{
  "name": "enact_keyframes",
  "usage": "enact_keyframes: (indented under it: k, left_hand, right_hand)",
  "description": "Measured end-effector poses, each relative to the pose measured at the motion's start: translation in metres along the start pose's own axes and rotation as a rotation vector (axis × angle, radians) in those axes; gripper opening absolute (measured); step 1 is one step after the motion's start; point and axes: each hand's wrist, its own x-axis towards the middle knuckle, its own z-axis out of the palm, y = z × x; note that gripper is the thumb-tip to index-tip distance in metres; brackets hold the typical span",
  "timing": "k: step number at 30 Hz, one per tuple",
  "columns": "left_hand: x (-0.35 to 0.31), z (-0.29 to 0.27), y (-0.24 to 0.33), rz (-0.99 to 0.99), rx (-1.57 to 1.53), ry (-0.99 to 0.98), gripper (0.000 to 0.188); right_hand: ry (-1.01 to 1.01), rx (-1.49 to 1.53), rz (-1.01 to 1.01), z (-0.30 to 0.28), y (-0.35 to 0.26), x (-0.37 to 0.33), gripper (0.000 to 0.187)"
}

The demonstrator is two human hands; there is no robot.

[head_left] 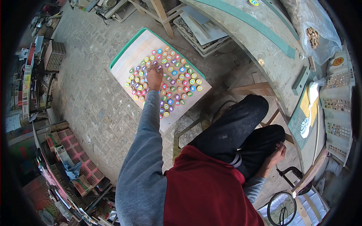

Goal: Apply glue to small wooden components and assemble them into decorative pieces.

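Note:
My left hand (154,78) reaches out over a pale board (130,47) with a green edge. On the board lie many small round letter discs (174,72) in red, blue, green, yellow, purple and orange. The fingers are drawn together and point down among the discs near the middle. Whatever they may pinch is too small to make out; a purple disc (159,67) lies close by the fingertips. My right hand (277,155) rests beside my knee, away from the board, with its fingers curled; its grip is partly hidden.
To the right curves a large worktable (260,41) with green strips, a clear bag (320,28) of small wooden pieces and a yellow sheet (307,105). Beneath it sits a crate (203,37) of flat panels. Pink baskets (77,154) stand on the left, over a paved floor (85,71).

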Motion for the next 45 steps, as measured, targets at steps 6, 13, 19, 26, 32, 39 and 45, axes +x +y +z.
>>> enact_keyframes:
  k: [6,13,19,26,32,39,45]
  left_hand:
    - [0.042,0.008,0.003,0.029,-0.119,0.121,0.034]
    - [0.080,0.036,-0.021,-0.073,0.076,0.156,0.024]
    - [0.085,0.044,-0.020,-0.074,0.074,0.124,0.021]
    - [0.084,0.046,-0.019,-0.110,0.088,0.035,0.025]
    - [0.077,0.041,-0.041,-0.078,0.017,0.046,0.035]
    - [0.063,0.037,-0.040,-0.091,-0.035,0.083,0.043]
    - [0.066,0.033,-0.024,-0.103,-0.087,0.156,0.049]
  right_hand:
    - [-0.010,-0.002,-0.006,-0.001,0.008,0.003,0.026]
    - [0.007,-0.043,-0.002,0.005,-0.005,-0.002,0.024]
    - [0.012,-0.032,0.030,0.002,0.003,0.004,0.023]
    - [0.007,-0.074,-0.030,0.005,-0.003,0.003,0.022]
    - [0.011,-0.056,-0.037,0.011,-0.009,-0.002,0.022]
    - [0.015,-0.063,-0.016,0.012,-0.007,-0.005,0.023]
    - [0.035,-0.058,-0.045,0.009,-0.013,0.001,0.025]
